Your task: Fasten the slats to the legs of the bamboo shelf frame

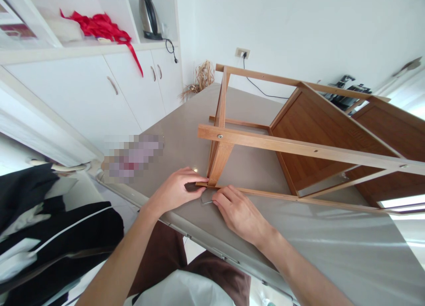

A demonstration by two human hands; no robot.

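My left grip (pixel 181 184) is pinching the frame (pixel 221 162)'s low end while my right grip (pixel 239 214) is clamping the key (pixel 207 203), shaft pointing left, just beside it.

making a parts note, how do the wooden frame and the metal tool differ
The wooden frame is large, running to the picture's right edge; the metal tool is small and thin. The wooden frame is brown, the metal tool grey. The wooden frame rests on the table; the metal tool is pinched in the right grip. Both are held, the wooden frame by the left grip.
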